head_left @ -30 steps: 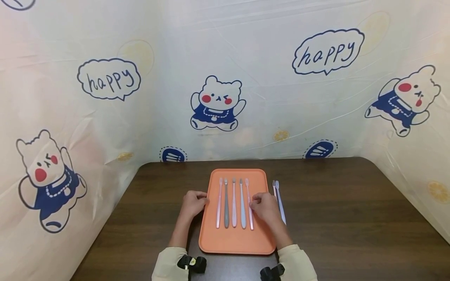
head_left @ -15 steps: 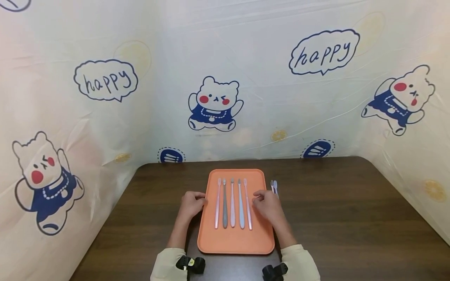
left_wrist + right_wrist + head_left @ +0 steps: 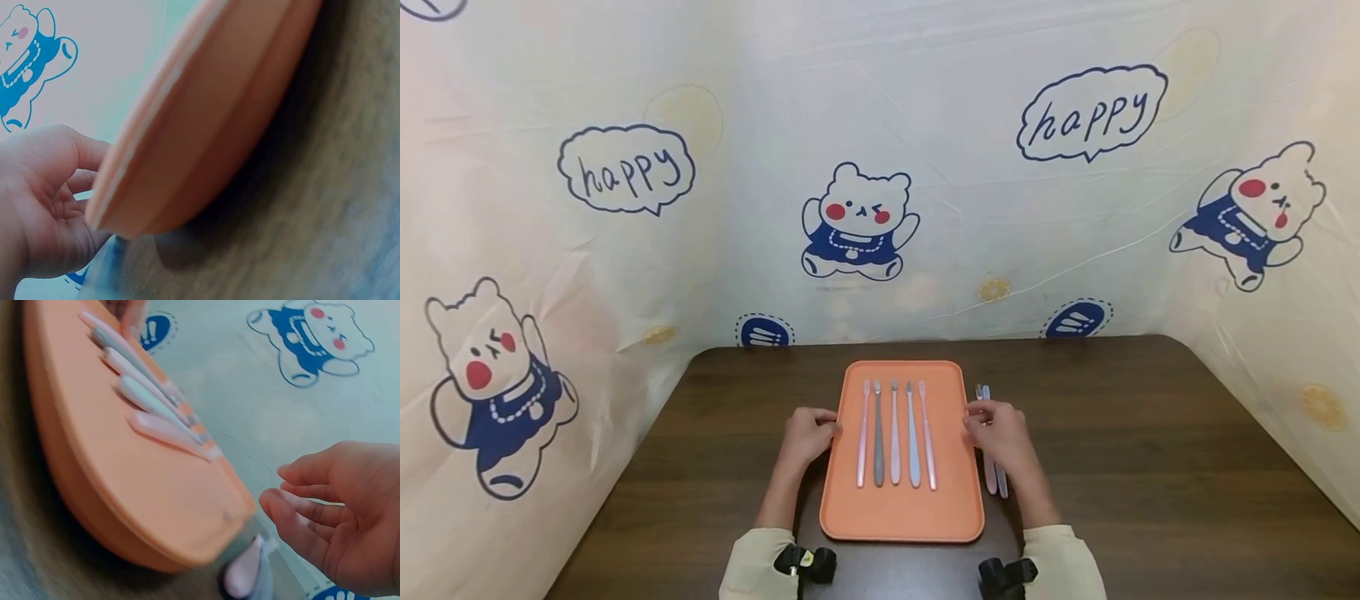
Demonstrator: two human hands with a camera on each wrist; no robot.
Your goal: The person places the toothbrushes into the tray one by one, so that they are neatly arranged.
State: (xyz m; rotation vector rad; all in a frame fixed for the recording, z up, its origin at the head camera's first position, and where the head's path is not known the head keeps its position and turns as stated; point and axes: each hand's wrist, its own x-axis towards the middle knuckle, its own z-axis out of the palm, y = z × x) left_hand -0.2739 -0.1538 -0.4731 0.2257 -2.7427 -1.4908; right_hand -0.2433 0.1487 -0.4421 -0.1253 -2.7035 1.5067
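An orange tray (image 3: 901, 517) lies on the table with several toothbrushes lined up lengthwise, in pink, grey and blue, among them a grey toothbrush (image 3: 878, 454) and a pink toothbrush (image 3: 928, 437) at the right end. My left hand (image 3: 807, 435) pinches the tray's left rim; the left wrist view shows the fingers reaching over that edge. At the tray's right edge hovers my right hand (image 3: 1006, 435), fingers loosely bent and holding nothing, as the right wrist view confirms. Two more toothbrushes (image 3: 991, 475), one pinkish and one bluish, lie right of the tray, partly hidden under that hand.
Dark wooden table (image 3: 1135, 467) spreads out on both sides of the tray. A pale curtain (image 3: 970, 200) printed with bears and "happy" bubbles hangs behind and along both sides. Black wrist cameras (image 3: 1007, 577) sit at both sleeves.
My right hand has left the rightmost pink toothbrush and moved right, off the tray to above the two toothbrushes beside it. My left hand stays at the rim.
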